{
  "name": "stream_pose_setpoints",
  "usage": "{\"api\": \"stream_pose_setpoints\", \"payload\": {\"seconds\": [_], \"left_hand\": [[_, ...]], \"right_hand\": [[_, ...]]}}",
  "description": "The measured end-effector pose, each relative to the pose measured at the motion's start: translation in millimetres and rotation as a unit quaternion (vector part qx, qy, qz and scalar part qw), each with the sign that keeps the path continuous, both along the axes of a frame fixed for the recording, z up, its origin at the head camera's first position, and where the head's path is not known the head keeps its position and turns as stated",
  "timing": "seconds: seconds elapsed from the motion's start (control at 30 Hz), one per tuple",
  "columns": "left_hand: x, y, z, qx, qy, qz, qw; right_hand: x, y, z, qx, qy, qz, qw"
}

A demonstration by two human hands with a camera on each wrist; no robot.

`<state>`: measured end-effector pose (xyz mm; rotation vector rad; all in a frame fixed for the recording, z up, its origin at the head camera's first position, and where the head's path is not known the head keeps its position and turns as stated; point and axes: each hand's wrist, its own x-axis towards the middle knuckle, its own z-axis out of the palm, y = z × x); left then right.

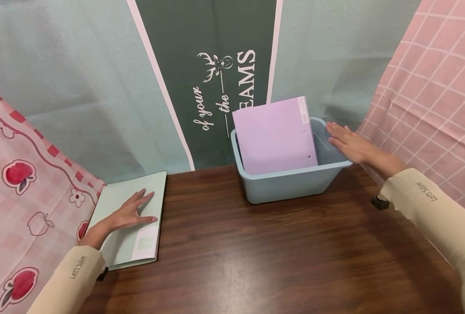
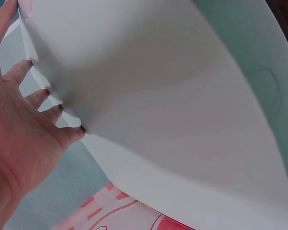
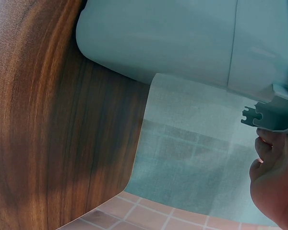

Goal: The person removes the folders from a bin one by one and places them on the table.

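A pale mint-green folder [image 1: 134,196] lies flat on the table at the left, a white label near its front edge. My left hand [image 1: 128,213] is over it with the fingers spread; in the left wrist view the fingertips [image 2: 81,129] touch its pale surface. At the right stands a light blue plastic bin [image 1: 291,185]. A lilac folder [image 1: 275,135] leans upright inside it, its lower part hidden by the bin wall. My right hand [image 1: 350,144] rests on the bin's right rim with fingers extended; the right wrist view shows only part of this hand.
The dark wood table [image 1: 232,244] spreads in front of both objects. A grey-green cloth [image 1: 79,87] with a dark printed panel [image 1: 212,26] hangs behind. Patterned pink cloths border the left [image 1: 24,205] and right [image 1: 444,87] sides.
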<state>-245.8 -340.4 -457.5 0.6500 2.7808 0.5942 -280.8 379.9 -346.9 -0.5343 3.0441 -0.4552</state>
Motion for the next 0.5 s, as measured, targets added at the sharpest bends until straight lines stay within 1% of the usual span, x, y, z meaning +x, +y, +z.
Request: {"api": "stream_pose_setpoints", "payload": {"seconds": [0.4, 0.5], "left_hand": [[-5.1, 2.7, 7.3, 0.011, -0.009, 0.002, 0.9999], [-8.7, 5.9, 9.9, 0.019, -0.001, -0.001, 0.9998]], "right_hand": [[-1.5, 2.0, -1.5, 0.004, -0.002, -0.004, 1.0], [-1.9, 1.7, -1.2, 0.006, -0.003, -0.005, 1.0]]}}
